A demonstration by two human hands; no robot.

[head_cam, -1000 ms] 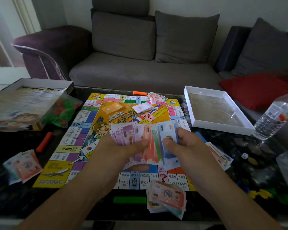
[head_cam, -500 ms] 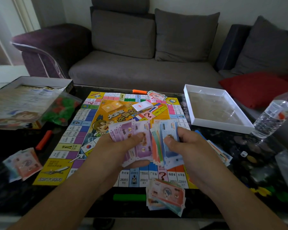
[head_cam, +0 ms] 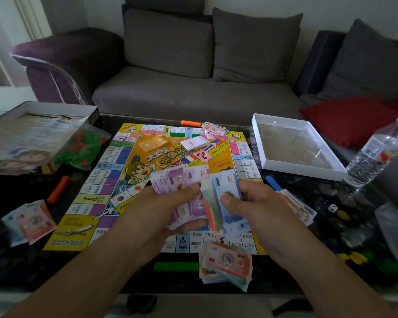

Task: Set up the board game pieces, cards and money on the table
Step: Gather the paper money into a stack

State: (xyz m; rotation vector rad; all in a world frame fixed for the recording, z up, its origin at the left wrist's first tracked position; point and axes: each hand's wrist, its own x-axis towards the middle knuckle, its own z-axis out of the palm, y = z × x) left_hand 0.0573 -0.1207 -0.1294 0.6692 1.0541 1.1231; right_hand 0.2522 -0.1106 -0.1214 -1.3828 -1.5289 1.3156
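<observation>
The left hand held purple paper play money notes, thumb on top, fingers curled under. The right hand pinched blue and orange paper notes just beside them, above the colourful square game board on the bench.

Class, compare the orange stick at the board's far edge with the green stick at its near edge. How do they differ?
The orange plastic stick looks shorter and thinner; the green plastic stick looks longer and thicker, being nearer the camera. The orange one tilts slightly; the green one lies level. Both rest on the dark glass table, just off the colourful game board.
</observation>
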